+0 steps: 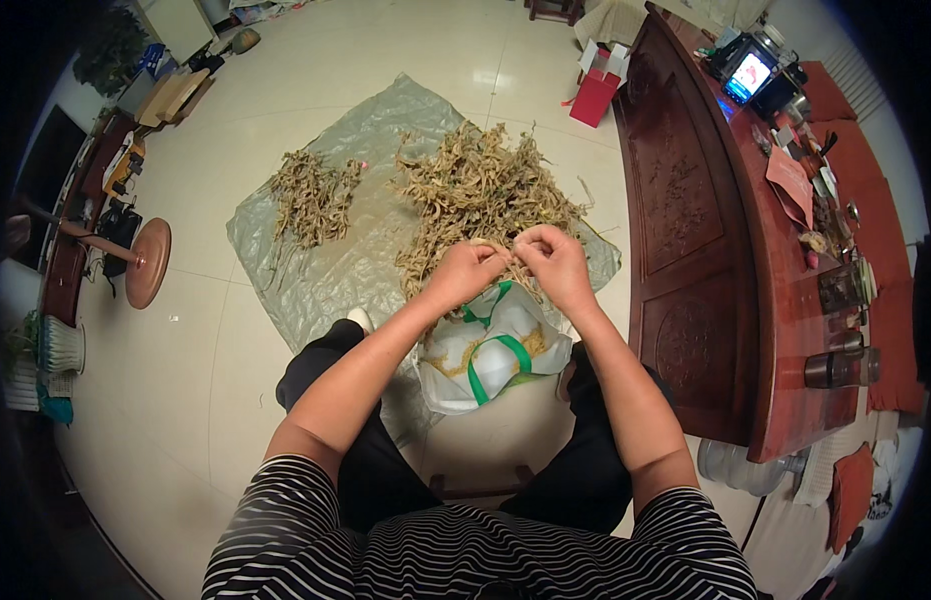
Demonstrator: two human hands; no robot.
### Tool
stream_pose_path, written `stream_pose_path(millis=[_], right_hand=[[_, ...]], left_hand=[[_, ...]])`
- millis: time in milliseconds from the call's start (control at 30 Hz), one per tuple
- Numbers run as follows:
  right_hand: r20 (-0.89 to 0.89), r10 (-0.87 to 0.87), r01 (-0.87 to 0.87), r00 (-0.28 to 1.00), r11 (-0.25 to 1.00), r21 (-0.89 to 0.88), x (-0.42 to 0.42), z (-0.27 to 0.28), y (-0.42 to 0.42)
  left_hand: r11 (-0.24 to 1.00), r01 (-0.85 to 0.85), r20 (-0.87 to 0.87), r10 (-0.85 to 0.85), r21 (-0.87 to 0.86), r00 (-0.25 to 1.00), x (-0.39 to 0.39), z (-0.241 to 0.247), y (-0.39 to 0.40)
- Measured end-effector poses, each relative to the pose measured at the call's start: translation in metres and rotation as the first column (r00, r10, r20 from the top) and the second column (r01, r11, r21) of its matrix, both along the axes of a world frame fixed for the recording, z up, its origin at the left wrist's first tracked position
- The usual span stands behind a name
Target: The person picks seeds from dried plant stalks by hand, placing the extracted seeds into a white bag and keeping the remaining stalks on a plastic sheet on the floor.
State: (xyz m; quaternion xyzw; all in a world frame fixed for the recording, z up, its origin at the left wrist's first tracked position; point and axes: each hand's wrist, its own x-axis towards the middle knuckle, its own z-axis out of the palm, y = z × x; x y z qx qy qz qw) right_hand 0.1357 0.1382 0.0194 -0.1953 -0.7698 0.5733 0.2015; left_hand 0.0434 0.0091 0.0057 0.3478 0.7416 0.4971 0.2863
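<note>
Both hands meet above the near edge of a large heap of dried plants (pixel 488 176) with curled pods and stems. My left hand (pixel 469 270) pinches a pale dried plant piece (pixel 489 244). Close beside it, my right hand (pixel 555 259) has its thumb and forefinger drawn together on the same piece, whose far end the fingers partly hide. Just below the hands, a white bag (pixel 443 394) with green handles (pixel 476 375) stands open between my knees. Small yellowish grains (pixel 536 343) lie inside it.
A grey plastic sheet (pixel 375 277) lies under the heap and a smaller pile of dried plants (pixel 311 199). To the right stands a carved dark wooden table (pixel 675 172) with jars and a lit screen (pixel 749 78). A red box (pixel 594 97) sits beyond. A round-based stand (pixel 150 262) is left.
</note>
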Motion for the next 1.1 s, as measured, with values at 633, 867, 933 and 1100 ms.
stream_pose_path(millis=[633,867,933,1100], right_hand=[[0.123,0.195,-0.170,0.973,0.967,-0.189,0.005,0.011,0.005],[-0.001,0.109,-0.097,0.994,0.889,0.448,0.008,0.011,-0.005],[0.007,0.105,-0.095,0.994,0.866,0.491,0.008,0.009,-0.003],[0.131,0.143,-0.116,0.981,0.974,-0.192,0.005,0.007,-0.002]], left_hand=[[0.987,-0.063,0.483,-0.017,0.150,0.875,-0.012,0.011,-0.001],[0.991,-0.108,0.554,0.046,0.081,0.831,-0.015,0.006,-0.002],[0.990,-0.107,0.568,0.038,0.087,0.822,-0.014,0.010,-0.002],[0.965,-0.076,0.551,-0.078,0.251,0.831,-0.010,0.010,0.000]])
